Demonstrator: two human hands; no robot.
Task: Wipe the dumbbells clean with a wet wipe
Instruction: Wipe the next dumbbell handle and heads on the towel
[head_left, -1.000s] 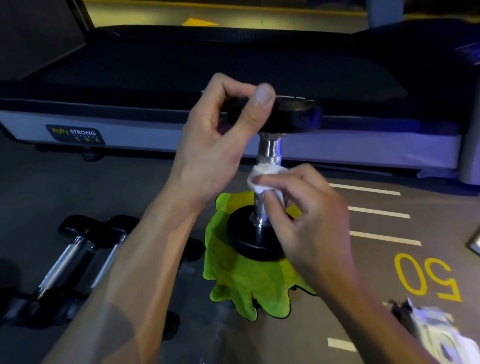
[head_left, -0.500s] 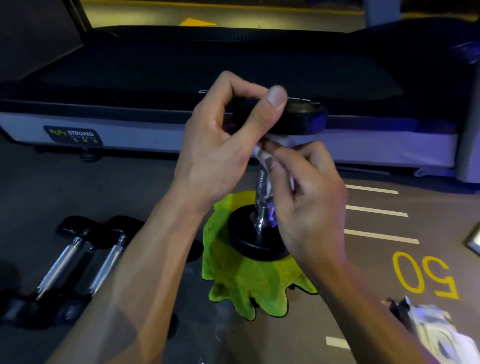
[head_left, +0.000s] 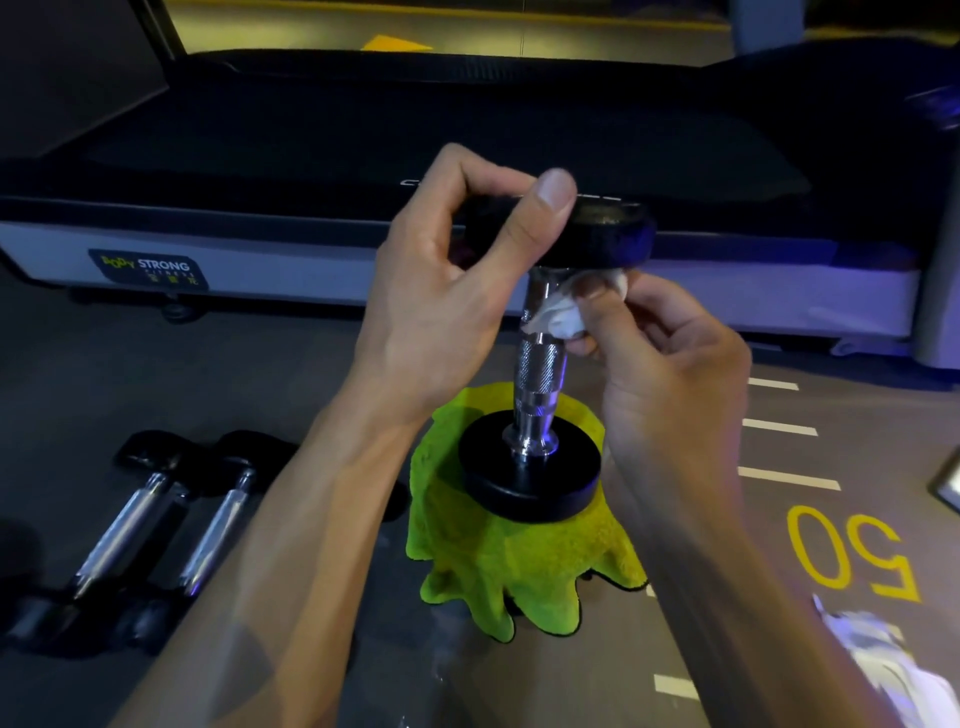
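Note:
A dumbbell (head_left: 537, 374) with a chrome knurled handle and black round heads stands upright on a lime-green cloth (head_left: 493, 566) on the floor. My left hand (head_left: 457, 291) grips its top head (head_left: 618, 234) between thumb and fingers. My right hand (head_left: 660, 364) pinches a crumpled white wet wipe (head_left: 558, 317) against the top of the handle, just under the upper head. Two more dumbbells (head_left: 171, 525) lie side by side on the floor at the lower left.
A treadmill (head_left: 363, 156) with a dark belt and a white side rail runs across the back. The grey floor bears white lines and a yellow "50" (head_left: 852, 551) at the right. A white packet (head_left: 883, 665) lies at the lower right corner.
My right hand slid the wipe up the handle from near the lower head to just under the top head. My left hand kept its grip on the top head.

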